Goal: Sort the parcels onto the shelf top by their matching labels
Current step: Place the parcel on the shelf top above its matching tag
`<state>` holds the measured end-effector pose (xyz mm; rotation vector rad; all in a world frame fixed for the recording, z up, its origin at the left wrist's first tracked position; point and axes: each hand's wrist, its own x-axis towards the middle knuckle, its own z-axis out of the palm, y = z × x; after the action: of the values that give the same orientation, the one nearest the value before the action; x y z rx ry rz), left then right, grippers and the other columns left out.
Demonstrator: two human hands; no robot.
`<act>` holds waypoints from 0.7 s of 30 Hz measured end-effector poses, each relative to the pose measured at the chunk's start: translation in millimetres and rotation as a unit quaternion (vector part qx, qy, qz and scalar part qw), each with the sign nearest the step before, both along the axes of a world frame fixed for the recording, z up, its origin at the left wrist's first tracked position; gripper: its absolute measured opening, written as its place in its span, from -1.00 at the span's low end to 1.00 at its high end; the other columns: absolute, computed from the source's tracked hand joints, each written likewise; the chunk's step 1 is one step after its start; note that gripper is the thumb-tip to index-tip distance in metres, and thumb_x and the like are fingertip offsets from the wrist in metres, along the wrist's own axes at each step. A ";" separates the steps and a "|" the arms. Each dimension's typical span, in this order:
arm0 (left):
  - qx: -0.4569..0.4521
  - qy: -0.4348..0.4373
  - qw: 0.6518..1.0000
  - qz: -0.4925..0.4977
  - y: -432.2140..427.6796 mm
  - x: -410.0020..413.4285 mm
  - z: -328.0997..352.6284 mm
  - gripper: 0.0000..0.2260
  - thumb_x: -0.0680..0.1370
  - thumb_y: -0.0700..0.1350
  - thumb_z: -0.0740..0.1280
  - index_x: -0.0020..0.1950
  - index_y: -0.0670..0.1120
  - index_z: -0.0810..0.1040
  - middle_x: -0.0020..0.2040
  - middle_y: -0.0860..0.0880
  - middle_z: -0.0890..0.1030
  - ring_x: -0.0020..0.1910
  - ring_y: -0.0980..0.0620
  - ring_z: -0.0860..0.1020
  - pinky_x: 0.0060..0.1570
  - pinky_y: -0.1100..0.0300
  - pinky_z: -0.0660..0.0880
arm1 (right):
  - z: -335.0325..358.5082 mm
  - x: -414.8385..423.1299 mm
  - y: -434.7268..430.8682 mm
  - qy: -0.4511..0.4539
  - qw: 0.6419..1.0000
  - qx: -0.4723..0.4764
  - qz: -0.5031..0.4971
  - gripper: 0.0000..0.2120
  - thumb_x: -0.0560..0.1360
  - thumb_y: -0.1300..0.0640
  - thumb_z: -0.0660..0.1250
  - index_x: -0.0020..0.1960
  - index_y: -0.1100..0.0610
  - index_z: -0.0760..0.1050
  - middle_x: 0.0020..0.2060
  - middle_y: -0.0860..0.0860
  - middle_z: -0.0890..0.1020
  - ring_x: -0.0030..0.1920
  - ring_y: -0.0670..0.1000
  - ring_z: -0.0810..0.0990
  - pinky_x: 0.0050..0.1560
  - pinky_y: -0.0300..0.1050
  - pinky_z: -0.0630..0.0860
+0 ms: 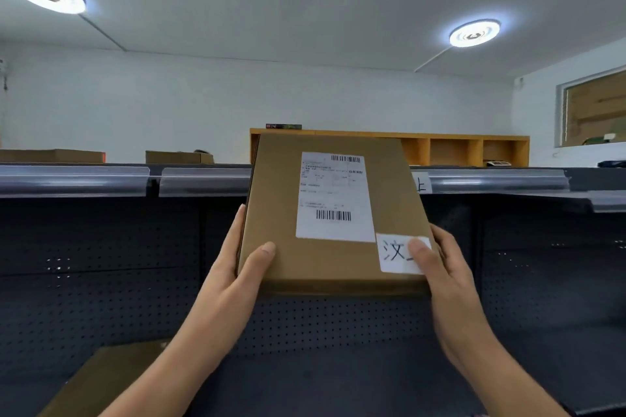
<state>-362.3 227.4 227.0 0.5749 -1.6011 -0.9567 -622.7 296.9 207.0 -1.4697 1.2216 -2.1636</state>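
With the left hand and right hand gripping the parcel's lower corners before the shelf top, best shift the right thumb off the handwritten tag, then match it to the shelf label.

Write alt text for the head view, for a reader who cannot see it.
Two bare hands, left hand and right hand, hold a flat brown parcel up before a dark shelf's top edge. It bears a printed shipping label and a handwritten tag partly under the right thumb.
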 end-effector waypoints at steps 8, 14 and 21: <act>-0.083 -0.051 0.995 0.030 -32.0 -58.4 63.4 -0.25 0.53 0.39 0.24 0.70 0.34 0.08 0.40 0.40 0.49 0.29 0.38 0.54 0.35 0.27 0.41 | 55.3 -73.0 -32.1 0.041 0.999 -0.001 0.012 -0.43 0.60 -0.33 0.29 0.50 -0.06 0.49 0.25 -0.03 0.69 0.28 0.05 0.64 0.34 0.05 0.54; -0.060 -0.099 0.993 0.038 -76.0 -89.5 131.7 0.04 0.34 0.64 0.19 0.71 0.32 -0.13 0.66 0.15 0.23 0.56 -0.04 0.31 0.60 -0.16 0.17 | 126.9 -112.3 -67.1 0.120 0.992 0.000 -0.045 -0.40 0.63 -0.35 0.20 0.55 -0.05 0.38 0.31 -0.07 0.55 0.31 0.01 0.54 0.29 0.02 0.52; -0.043 -0.139 0.987 -0.068 -146.4 -127.9 179.2 -0.18 0.42 0.19 0.51 0.63 0.11 0.29 0.41 0.04 0.59 0.34 0.04 0.61 0.21 0.13 0.59 | 189.6 -143.6 -116.6 0.217 0.969 0.011 -0.118 -0.40 0.69 -0.31 0.11 0.24 0.19 0.60 0.07 0.18 0.65 0.05 0.14 0.61 0.13 0.10 0.54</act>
<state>-490.2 81.0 406.2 0.5641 -1.9424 -0.9328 -766.4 180.2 396.6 -1.9461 1.6287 -2.0160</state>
